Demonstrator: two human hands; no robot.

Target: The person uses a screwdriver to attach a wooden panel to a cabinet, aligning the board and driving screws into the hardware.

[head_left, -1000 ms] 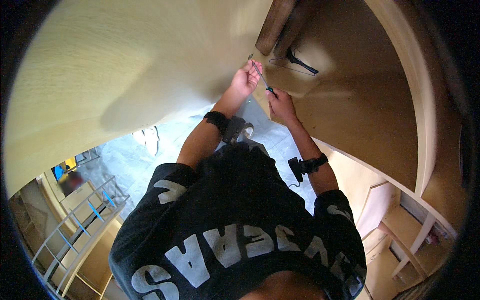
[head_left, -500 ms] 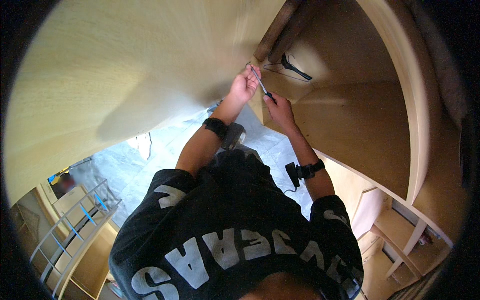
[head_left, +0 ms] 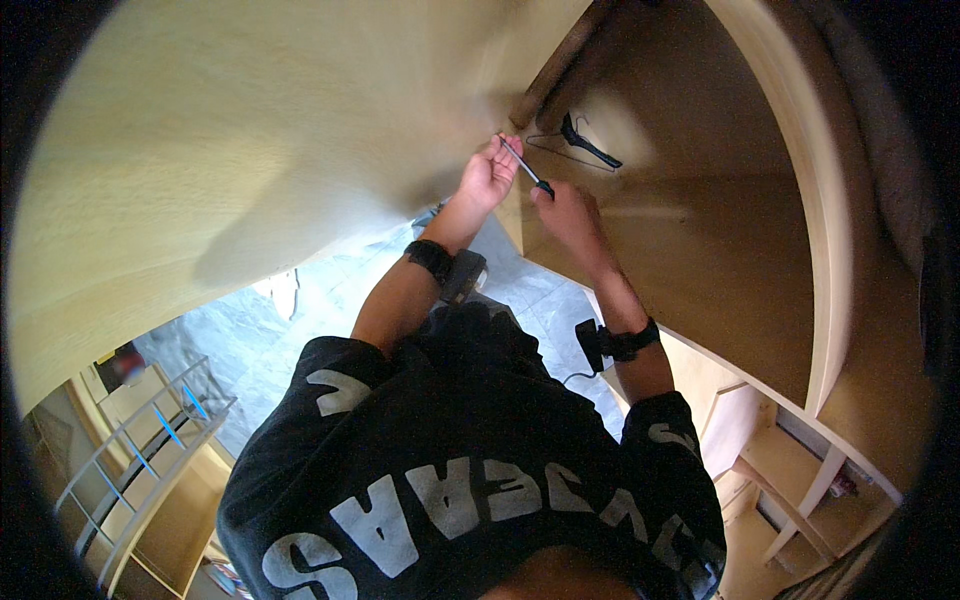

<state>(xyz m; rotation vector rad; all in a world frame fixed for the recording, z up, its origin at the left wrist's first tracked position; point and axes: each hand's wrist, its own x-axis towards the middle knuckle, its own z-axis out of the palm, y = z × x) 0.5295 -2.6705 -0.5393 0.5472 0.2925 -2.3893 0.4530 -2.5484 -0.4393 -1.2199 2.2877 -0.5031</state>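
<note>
Black-handled and thin, a screwdriver point(head_left: 524, 166) runs as a slanted line between the 2 hands, its lower end pinched in the curled fingers of the right hand point(head_left: 566, 212) and its shaft rising up and to the left toward the fingertips of the left hand point(head_left: 489, 175). That left hand is bunched at the tip, thumb and fingers drawn together against the edge of a pale wooden door panel point(head_left: 250, 160); whether they pinch a small part there is too small to tell. Both hands sit right at the seam where this door meets the open wardrobe carcass point(head_left: 720, 270), so the tool is held in the air at the door's edge, just in front of the cabinet's inner wall. Each wrist wears a black strap: the left wristband point(head_left: 432, 258) carries a small grey block, and the right wristband point(head_left: 620, 342) has a black unit with a thin cable hanging from it. Inside the cabinet, above and to the right of the hands, a black clothes hanger point(head_left: 588, 145) hangs near a dark wooden rail point(head_left: 555, 65). Below the arms lies a grey marbled floor point(head_left: 300, 330), and further down left stands a light wire rack point(head_left: 140, 450). A black shirt with pale lettering point(head_left: 460, 470) fills the lower middle of the view.
</note>
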